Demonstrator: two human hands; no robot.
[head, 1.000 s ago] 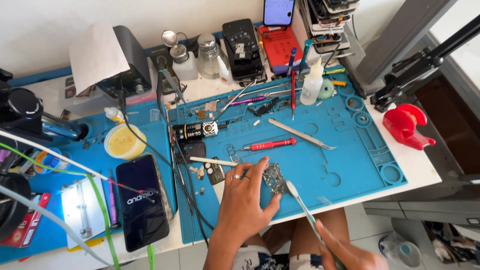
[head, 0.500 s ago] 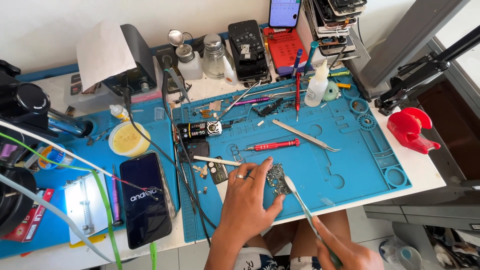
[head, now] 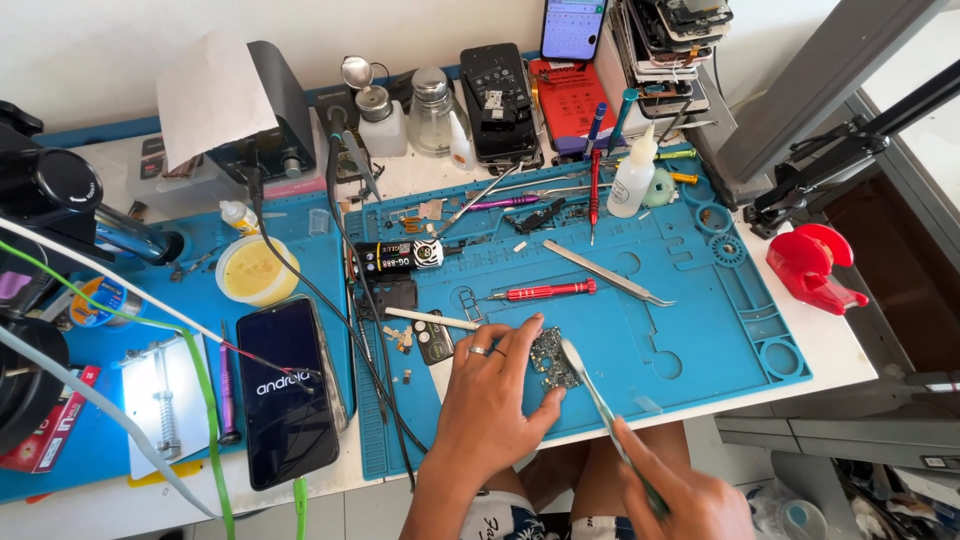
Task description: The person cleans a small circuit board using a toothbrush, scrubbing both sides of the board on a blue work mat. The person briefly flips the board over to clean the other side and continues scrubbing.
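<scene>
My left hand (head: pixel 492 405) rests on the blue work mat (head: pixel 700 300) near its front edge, fingers pinning a small dark circuit board (head: pixel 553 358). A ring sits on one finger. My right hand (head: pixel 680 495) comes in from the bottom edge, holding metal tweezers (head: pixel 598 395) whose tip touches the board's right side. A red-handled screwdriver (head: pixel 545 292) and a second pair of tweezers (head: pixel 610 273) lie on the mat just beyond the board.
A black phone (head: pixel 290 390) with a lit screen lies at the left beside a yellow tub (head: pixel 255 272). Cables (head: pixel 370 330) cross the mat's left edge. Bottles, phones and tools crowd the back. A red clamp (head: pixel 815 265) sits at the right, near the table's edge.
The view has shifted slightly. My right hand has brought the tweezers' tip closer onto the board; my left hand stays on it.
</scene>
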